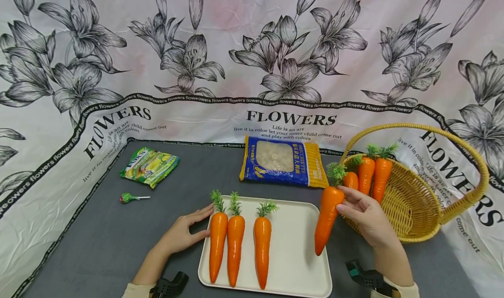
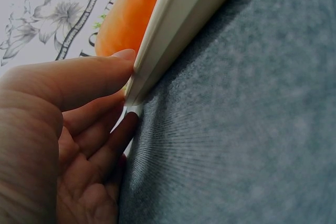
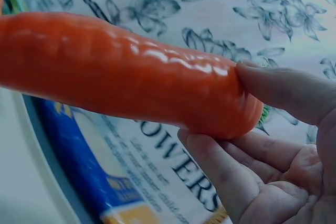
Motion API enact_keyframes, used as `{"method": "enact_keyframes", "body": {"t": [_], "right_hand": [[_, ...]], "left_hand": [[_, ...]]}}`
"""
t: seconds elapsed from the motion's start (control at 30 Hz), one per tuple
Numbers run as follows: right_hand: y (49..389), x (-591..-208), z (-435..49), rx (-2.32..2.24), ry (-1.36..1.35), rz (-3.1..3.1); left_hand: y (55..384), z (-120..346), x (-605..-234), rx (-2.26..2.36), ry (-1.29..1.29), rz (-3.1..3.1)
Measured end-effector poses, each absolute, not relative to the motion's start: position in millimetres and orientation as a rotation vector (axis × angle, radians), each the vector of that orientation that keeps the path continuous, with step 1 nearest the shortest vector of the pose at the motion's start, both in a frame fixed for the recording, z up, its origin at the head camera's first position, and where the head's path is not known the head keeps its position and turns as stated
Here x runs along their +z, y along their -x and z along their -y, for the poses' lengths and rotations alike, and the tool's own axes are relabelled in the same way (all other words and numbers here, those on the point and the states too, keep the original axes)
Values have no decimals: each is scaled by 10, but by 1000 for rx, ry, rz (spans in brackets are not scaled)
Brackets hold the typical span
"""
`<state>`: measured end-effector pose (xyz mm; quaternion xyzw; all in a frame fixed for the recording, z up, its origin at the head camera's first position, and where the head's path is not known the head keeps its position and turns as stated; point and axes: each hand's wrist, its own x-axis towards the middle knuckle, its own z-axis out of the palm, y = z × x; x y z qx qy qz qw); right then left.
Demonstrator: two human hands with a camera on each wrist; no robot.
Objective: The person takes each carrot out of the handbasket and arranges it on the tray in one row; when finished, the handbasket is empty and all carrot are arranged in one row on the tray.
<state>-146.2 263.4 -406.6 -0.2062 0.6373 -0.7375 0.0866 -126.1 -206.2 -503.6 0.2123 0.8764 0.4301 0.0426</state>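
Note:
My right hand [image 1: 368, 215] pinches a carrot [image 1: 328, 221] near its leafy top, holding it tip down above the right edge of a cream tray [image 1: 295, 245]. In the right wrist view, the thumb and fingers [image 3: 215, 156] grip the thick end of this glossy orange carrot [image 3: 126, 72]. Three carrots, one of them the leftmost carrot [image 1: 217, 245], lie lengthwise on the tray's left and middle part, leafy ends away from me. At the tray's left edge rests my left hand [image 1: 183, 232]; its thumb touches the rim [image 2: 152, 51] in the left wrist view, fingers fairly straight.
A yellow wicker basket [image 1: 409, 215] with a tall handle stands at the right, holding three carrots [image 1: 366, 175]. Behind the tray lies a blue and yellow pasta bag [image 1: 283, 161]. A green packet [image 1: 150, 166] and a lollipop [image 1: 134, 198] lie at the left on grey cloth.

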Motion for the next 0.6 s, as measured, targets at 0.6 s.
{"method": "enact_keyframes", "body": {"t": [0.6], "right_hand": [[1493, -4485, -2070, -1908, 420, -1889]], "left_hand": [[1264, 2061, -5032, 1310, -653, -2687]]}}
